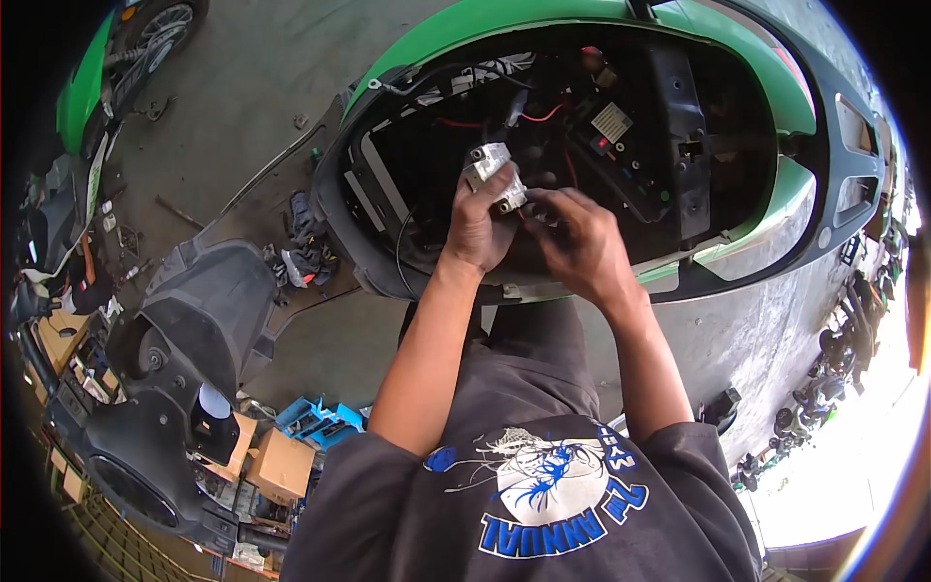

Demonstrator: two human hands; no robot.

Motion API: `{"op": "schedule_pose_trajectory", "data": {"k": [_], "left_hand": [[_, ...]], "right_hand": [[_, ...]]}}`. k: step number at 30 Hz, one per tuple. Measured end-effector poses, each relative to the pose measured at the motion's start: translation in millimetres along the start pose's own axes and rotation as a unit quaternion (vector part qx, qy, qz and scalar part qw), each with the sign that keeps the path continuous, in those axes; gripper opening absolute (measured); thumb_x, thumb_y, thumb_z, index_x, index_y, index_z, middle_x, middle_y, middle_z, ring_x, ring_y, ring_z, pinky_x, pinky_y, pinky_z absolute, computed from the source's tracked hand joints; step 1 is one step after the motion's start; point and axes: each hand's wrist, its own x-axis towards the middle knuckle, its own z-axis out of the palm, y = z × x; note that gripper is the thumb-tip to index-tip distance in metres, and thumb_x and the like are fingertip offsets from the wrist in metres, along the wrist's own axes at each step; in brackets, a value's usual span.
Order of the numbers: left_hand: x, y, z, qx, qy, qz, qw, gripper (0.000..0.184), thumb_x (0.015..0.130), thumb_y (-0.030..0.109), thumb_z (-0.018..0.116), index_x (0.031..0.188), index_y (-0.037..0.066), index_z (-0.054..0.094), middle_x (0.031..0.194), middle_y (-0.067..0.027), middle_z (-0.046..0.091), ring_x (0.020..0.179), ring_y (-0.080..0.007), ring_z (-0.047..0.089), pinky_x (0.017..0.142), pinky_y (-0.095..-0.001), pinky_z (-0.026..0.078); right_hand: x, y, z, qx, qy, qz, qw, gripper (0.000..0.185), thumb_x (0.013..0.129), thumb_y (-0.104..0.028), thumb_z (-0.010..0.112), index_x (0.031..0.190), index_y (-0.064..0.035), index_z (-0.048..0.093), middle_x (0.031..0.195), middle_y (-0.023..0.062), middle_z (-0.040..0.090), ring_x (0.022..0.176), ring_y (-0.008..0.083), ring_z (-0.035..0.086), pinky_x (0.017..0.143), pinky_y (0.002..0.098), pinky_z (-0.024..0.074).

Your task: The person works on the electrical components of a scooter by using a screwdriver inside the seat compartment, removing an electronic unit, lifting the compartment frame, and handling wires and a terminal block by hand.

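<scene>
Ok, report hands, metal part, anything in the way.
Left hand gripping metal part. Right hand at its lower end, grip unclear. Red wire close by.

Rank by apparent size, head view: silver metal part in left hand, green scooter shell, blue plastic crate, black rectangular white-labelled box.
1. Green scooter shell
2. Black white-labelled box
3. Blue crate
4. Silver metal part, partly hidden by the left hand

Nearest our left grip (477, 228) and right grip (587, 242), we wear dark trousers (538, 335). Farther from the grip comes our faded black T-shirt (398, 514), with short, plain sleeves (341, 485). Its print (548, 475) has a white disc, blue and white linework, and blue, white-edged lettering (543, 538) reading "ANNUAL".
</scene>
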Motion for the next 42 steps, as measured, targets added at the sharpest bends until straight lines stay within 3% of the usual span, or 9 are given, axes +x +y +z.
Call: {"op": "schedule_pose_trajectory", "data": {"k": [4, 8, 11, 24, 32, 34, 36, 38, 42], "left_hand": [[-6, 11, 1, 0.083, 0.084, 0.017, 0.993, 0.038, 0.086, 0.004, 0.067, 0.122, 0.012, 0.056, 0.109, -0.0076, 0.065, 0.102, -0.0252, 0.068, 0.087, -0.0439, 0.058], [-20, 3, -20, 0.082, 0.1, 0.04, 0.991, 0.039, 0.084, 0.003, 0.062, 0.123, 0.008, 0.06, 0.114, -0.0057, 0.066, 0.104, -0.0225, 0.065, 0.103, -0.0484, 0.05], [-28, -14, -14, 0.086, 0.081, 0.025, 0.993, 0.046, 0.084, 0.0, 0.062, 0.129, 0.007, 0.056, 0.107, -0.0031, 0.064, 0.102, -0.019, 0.062, 0.099, -0.0369, 0.048], [-28, -48, 0, 0.08, 0.07, 0.011, 0.994, 0.046, 0.085, 0.012, 0.059, 0.131, 0.01, 0.051, 0.111, -0.0087, 0.063, 0.11, -0.0272, 0.064, 0.096, -0.0584, 0.055], [-15, -57, -5, 0.247, 0.055, 0.02, 0.967, 0.054, 0.081, 0.012, 0.06, 0.134, 0.005, 0.051, 0.119, -0.0077, 0.061, 0.111, -0.0228, 0.061, 0.105, -0.0395, 0.045], [-9, -58, -6, 0.26, 0.037, 0.036, 0.964, 0.054, 0.082, 0.013, 0.059, 0.135, 0.004, 0.051, 0.119, -0.0071, 0.061, 0.113, -0.0209, 0.06, 0.105, -0.0373, 0.044], [-5, -55, 1, 0.251, 0.02, 0.046, 0.967, 0.055, 0.083, 0.013, 0.058, 0.137, 0.004, 0.05, 0.119, -0.0075, 0.061, 0.113, -0.0212, 0.06, 0.104, -0.0369, 0.044], [-3, -53, 15, 0.269, 0.027, 0.053, 0.961, 0.047, 0.083, 0.018, 0.061, 0.127, 0.005, 0.05, 0.106, -0.0044, 0.059, 0.103, -0.0154, 0.056, 0.099, -0.0307, 0.042], [6, -49, 22, 0.349, 0.017, 0.036, 0.936, 0.038, 0.084, 0.023, 0.062, 0.117, 0.007, 0.052, 0.101, -0.003, 0.059, 0.098, -0.013, 0.055, 0.095, -0.0288, 0.042]], "right_hand": [[11, 8, -36, -0.138, 0.132, -0.026, 0.981, 0.035, 0.079, -0.001, 0.071, 0.113, -0.0069, 0.067, 0.101, 0.0136, 0.065, 0.095, 0.0356, 0.063, 0.081, 0.0428, 0.0541], [20, 10, -55, -0.261, 0.077, -0.07, 0.96, 0.047, 0.074, 0.001, 0.069, 0.119, -0.0153, 0.068, 0.127, 0.0135, 0.058, 0.118, 0.036, 0.055, 0.094, 0.0452, 0.0499], [29, 24, -54, -0.382, -0.049, -0.131, 0.913, 0.049, 0.081, -0.006, 0.063, 0.125, -0.0278, 0.066, 0.151, 0.0137, 0.043, 0.135, 0.0344, 0.043, 0.107, 0.0491, 0.0385], [51, 33, -77, -0.51, -0.063, -0.138, 0.847, 0.037, 0.095, -0.021, 0.053, 0.131, -0.0307, 0.057, 0.147, 0.0119, 0.051, 0.14, 0.0268, 0.044, 0.107, 0.067, 0.0203], [68, 47, -93, -0.472, -0.055, -0.221, 0.852, 0.042, 0.088, -0.013, 0.063, 0.129, -0.0207, 0.06, 0.138, 0.0106, 0.057, 0.136, 0.0291, 0.047, 0.107, 0.0633, 0.0235], [72, 42, -89, -0.551, -0.06, -0.186, 0.811, 0.048, 0.093, -0.023, 0.062, 0.14, -0.0273, 0.054, 0.139, 0.0059, 0.058, 0.137, 0.0231, 0.047, 0.107, 0.0705, 0.0134], [75, 36, -89, -0.511, -0.096, -0.17, 0.837, 0.042, 0.091, -0.02, 0.065, 0.132, -0.0228, 0.061, 0.132, 0.0089, 0.061, 0.133, 0.0274, 0.049, 0.109, 0.0635, 0.0216], [82, 47, -83, -0.525, -0.087, -0.193, 0.824, 0.05, 0.088, -0.018, 0.06, 0.138, -0.0136, 0.054, 0.15, 0.0114, 0.046, 0.14, 0.0269, 0.041, 0.107, 0.0773, 0.0211], [83, 59, -93, -0.512, -0.15, -0.236, 0.812, 0.044, 0.086, -0.015, 0.062, 0.13, -0.0114, 0.06, 0.146, 0.0122, 0.05, 0.137, 0.0285, 0.042, 0.102, 0.0781, 0.0229]]}}
